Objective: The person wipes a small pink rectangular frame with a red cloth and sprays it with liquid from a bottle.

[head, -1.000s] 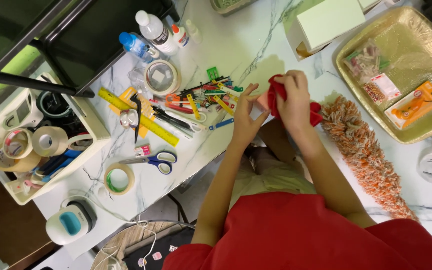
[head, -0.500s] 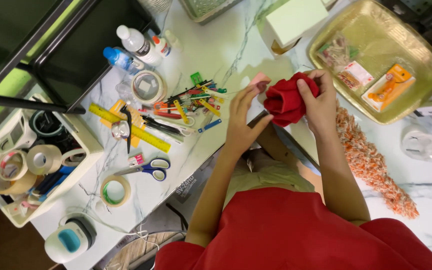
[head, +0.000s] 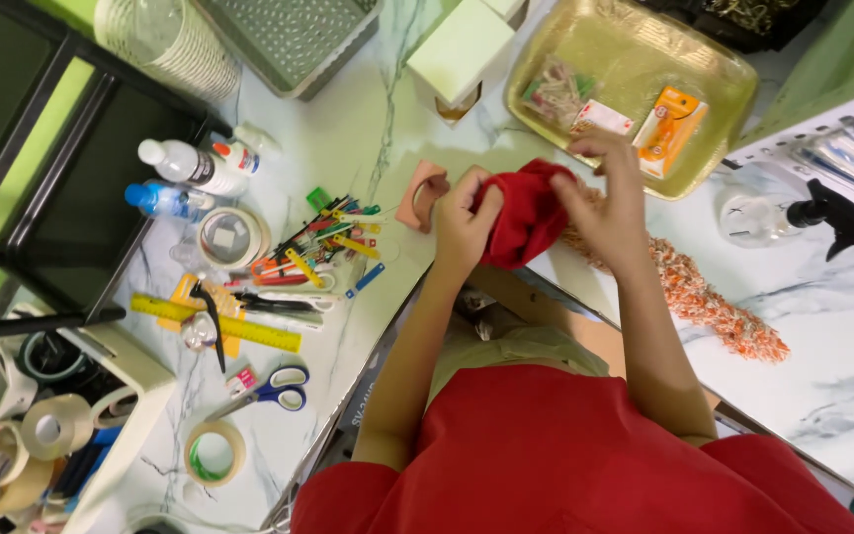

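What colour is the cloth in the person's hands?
Red cloth, held by both hands; the head view shows it.

Looks like a home craft corner or hobby workspace. The marble-pattern desk is covered in making supplies: a heap of coloured pens and markers left of centre, a yellow ruler, blue-handled scissors, and tape rolls at lower left. Glue bottles stand at upper left, a gold tray of small packets sits at the top, and there's a spray bottle on the right.
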